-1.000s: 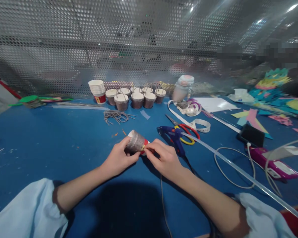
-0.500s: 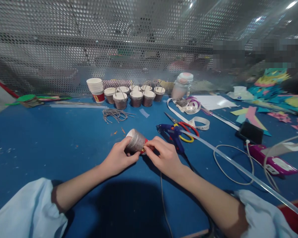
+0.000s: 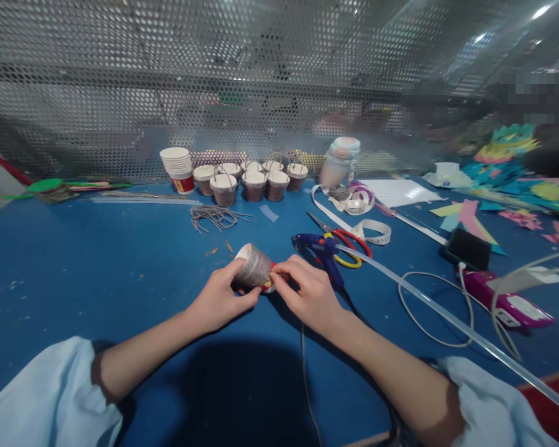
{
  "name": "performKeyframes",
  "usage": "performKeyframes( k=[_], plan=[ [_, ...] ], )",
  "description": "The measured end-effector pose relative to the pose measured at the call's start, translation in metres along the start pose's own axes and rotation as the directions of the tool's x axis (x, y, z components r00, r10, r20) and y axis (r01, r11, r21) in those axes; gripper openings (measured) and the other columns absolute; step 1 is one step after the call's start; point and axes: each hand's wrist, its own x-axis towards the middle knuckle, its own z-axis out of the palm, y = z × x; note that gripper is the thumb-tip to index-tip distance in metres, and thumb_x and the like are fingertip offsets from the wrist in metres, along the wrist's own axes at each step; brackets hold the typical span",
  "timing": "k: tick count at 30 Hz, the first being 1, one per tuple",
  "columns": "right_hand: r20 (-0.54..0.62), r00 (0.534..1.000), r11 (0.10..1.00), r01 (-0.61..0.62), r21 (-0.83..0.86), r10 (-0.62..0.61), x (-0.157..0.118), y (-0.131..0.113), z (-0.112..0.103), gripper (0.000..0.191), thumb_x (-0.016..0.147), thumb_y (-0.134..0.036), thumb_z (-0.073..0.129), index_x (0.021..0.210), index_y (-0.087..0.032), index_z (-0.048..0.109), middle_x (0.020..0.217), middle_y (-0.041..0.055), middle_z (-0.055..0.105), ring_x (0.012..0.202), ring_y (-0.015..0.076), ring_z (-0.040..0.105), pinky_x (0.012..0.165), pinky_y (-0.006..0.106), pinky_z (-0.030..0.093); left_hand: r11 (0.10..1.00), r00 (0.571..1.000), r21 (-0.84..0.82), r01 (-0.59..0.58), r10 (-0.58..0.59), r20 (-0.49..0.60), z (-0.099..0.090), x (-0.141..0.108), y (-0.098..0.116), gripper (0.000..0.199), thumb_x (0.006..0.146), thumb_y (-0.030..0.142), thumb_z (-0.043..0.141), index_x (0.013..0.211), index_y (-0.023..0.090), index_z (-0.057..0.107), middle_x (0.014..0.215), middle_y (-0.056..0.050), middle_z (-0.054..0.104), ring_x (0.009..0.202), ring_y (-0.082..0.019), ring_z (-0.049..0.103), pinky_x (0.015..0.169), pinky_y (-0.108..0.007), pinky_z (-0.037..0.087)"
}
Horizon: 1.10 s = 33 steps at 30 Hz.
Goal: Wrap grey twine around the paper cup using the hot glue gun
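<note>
A small paper cup (image 3: 255,266) lies on its side in my left hand (image 3: 221,295), whose fingers and thumb are wrapped round it. Grey cord covers most of its wall in close turns, and a strip of red and yellow print shows toward the base. At that printed end my right hand (image 3: 305,285) pinches the grey cord (image 3: 304,360) against the cup. From beneath this hand the cord trails down toward the table's near edge. The exact spot under the right fingertips is hidden.
A blue glue gun (image 3: 319,245) with a long clear glue stick (image 3: 447,313) lies right of my hands, beside scissors (image 3: 354,248). Behind are cut cords (image 3: 217,217), several cord-wrapped cups with handles (image 3: 224,191), stacked paper cups (image 3: 177,169) and a jar (image 3: 340,161).
Both hands keep their hold on the cup and cord, with hardly any movement. The whole view has shifted very slightly.
</note>
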Motion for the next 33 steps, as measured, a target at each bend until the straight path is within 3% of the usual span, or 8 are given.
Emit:
performKeyframes(
  k=[16, 33],
  plan=[
    [-0.006, 1.000, 1.000, -0.016, -0.006, 0.016, 0.004, -0.002, -0.004, 0.016, 0.092, -0.019, 0.050, 0.084, -0.018, 0.063, 0.073, 0.0040, 0.061, 0.064, 0.0141, 0.058, 0.060, 0.027, 0.045, 1.000, 1.000, 0.004, -0.019, 0.019, 0.009, -0.007, 0.000, 0.003, 0.014, 0.075, 0.025, 0.052, 0.080, 0.016, 0.061, 0.066, 0.002, 0.057, 0.062, -0.012, 0.049, 0.060, -0.022, 0.041],
    [-0.004, 0.996, 0.996, -0.084, 0.044, 0.084, 0.003, 0.001, -0.003, 0.012, 0.090, -0.017, 0.052, 0.083, -0.018, 0.062, 0.073, 0.0024, 0.059, 0.065, 0.0130, 0.056, 0.060, 0.025, 0.045, 0.994, 0.997, -0.102, 0.047, -0.040, 0.073, -0.013, 0.001, -0.002, 0.023, 0.083, 0.034, 0.048, 0.076, 0.017, 0.061, 0.070, 0.000, 0.060, 0.068, -0.015, 0.053, 0.065, -0.024, 0.043]
  ],
)
